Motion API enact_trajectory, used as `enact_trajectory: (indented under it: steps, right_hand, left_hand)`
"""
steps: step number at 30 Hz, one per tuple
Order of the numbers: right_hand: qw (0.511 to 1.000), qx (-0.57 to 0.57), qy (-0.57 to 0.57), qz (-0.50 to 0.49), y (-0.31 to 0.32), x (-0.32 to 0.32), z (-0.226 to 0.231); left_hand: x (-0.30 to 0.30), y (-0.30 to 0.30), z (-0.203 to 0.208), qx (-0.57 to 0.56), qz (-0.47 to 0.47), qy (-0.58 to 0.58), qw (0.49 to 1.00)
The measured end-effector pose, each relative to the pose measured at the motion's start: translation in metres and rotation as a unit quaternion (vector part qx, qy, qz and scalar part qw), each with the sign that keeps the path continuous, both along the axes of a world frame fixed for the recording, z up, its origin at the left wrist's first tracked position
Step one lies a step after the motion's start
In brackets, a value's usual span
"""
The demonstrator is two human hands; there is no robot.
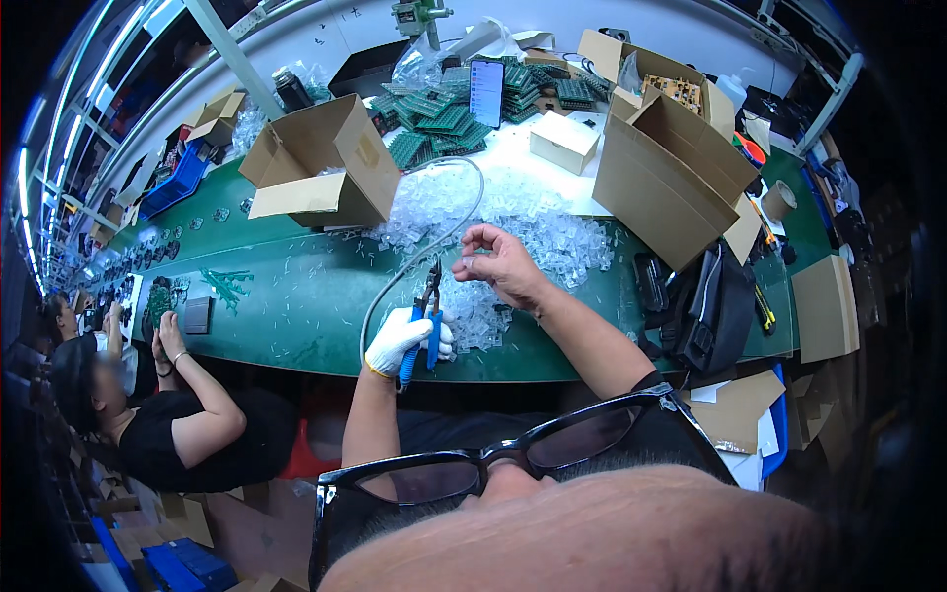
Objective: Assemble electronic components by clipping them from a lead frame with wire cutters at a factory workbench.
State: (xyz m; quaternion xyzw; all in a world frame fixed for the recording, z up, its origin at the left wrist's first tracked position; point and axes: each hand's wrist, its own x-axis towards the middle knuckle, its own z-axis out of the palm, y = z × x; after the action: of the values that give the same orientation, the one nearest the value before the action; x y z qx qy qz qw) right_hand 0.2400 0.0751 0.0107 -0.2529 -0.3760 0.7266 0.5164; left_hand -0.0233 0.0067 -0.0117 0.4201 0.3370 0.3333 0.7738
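Observation:
My left hand (pixel 397 340), in a white glove, is closed around a pair of blue-handled nippers (pixel 432 296). Their dark jaws point up and away from me. Just right of the jaws is my bare right hand (pixel 501 268), fingers curled and pinched on a small clear plastic piece (pixel 468 265), which the fingers partly hide. A large heap of clear plastic pieces (pixel 567 240) spreads over the green table (pixel 286 326) beyond and beneath my hands. Beside the gloved hand a grey cable (pixel 393 281) arcs up over the heap.
Open cardboard boxes flank the heap, one at left (pixel 340 163) and one at right (pixel 671 178). Green circuit boards (pixel 444 118) are stacked behind, with a phone (pixel 485 94) propped against them. A black bag (pixel 705 311) lies at right. A co-worker (pixel 187 424) sits at left.

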Motion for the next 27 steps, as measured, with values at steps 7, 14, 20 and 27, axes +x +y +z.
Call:
enact_trajectory:
  steps: [7, 14, 20, 27]
  right_hand:
    - [0.997, 0.005, -0.080, -0.010, 0.003, 0.002, -0.001]
    - [0.997, -0.024, -0.066, 0.019, 0.010, 0.004, -0.018]
    - [0.992, -0.041, -0.113, 0.025, 0.011, 0.003, -0.022]
    - [0.985, -0.037, -0.162, 0.034, 0.010, 0.003, -0.020]
  left_hand:
    - [-0.001, 0.001, -0.002, -0.008, -0.004, -0.004, 1.000]
    - [0.000, 0.003, -0.003, -0.005, -0.009, -0.003, 1.000]
    - [-0.001, 0.003, -0.005, 0.000, -0.009, -0.004, 1.000]
    - [-0.001, 0.001, -0.004, 0.000, -0.009, -0.018, 1.000]
